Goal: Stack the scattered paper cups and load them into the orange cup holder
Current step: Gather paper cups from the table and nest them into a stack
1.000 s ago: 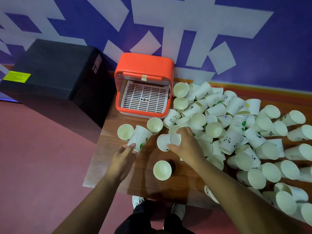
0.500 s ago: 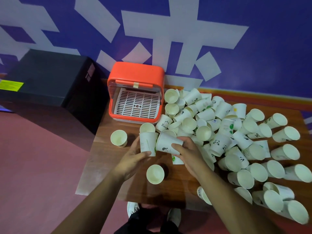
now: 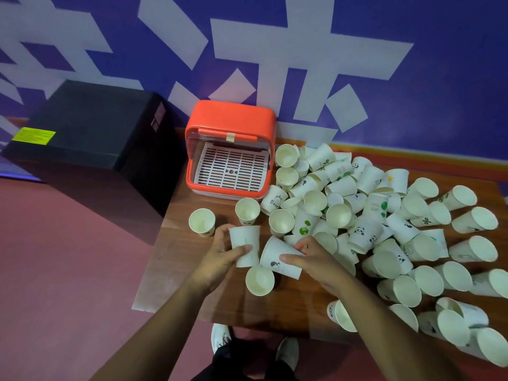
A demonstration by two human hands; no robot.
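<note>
— What's being held?
— Left grip (image 3: 220,254) curls round one cup (image 3: 244,244); right grip (image 3: 313,259) pinches a tilted printed cup (image 3: 277,261) just beside it, over the surface (image 3: 187,273).
— Any writing?
— "%" on a right-side cup (image 3: 426,221). The orange cup holder (image 3: 231,119) stands far left.

Within the last second the left hand (image 3: 220,255) has lifted its cup (image 3: 244,244) off the worktop (image 3: 176,259) in front of the orange cup holder (image 3: 231,116), and the right hand (image 3: 316,262) has swung its printed cup (image 3: 279,257) in just beside it.
</note>
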